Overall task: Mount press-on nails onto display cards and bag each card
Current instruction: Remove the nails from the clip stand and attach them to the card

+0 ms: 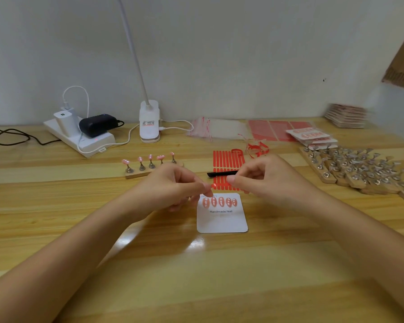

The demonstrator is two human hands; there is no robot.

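Note:
A white display card (pixel 222 220) printed "Handmade Nail" lies on the wooden table, with a row of several pink press-on nails (pixel 219 202) stuck along its top. Just above the card, my left hand (pixel 173 187) and my right hand (pixel 264 176) meet fingertip to fingertip. Between them they pinch a small red adhesive strip (pixel 214 184). Behind the hands lies a sheet of red adhesive strips (pixel 226 159) with a black tool (pixel 221 174) on it. A wooden stand (pixel 149 165) at the left holds several more pink nails on metal pegs.
Clear bags (pixel 210 130) with red edges, red sheets (pixel 278 129) and finished cards (pixel 310 135) lie at the back right. Several bare wooden peg stands (pixel 359 171) crowd the right. A power strip (pixel 79 134), chargers and a clip lamp (pixel 149 122) stand at the back left.

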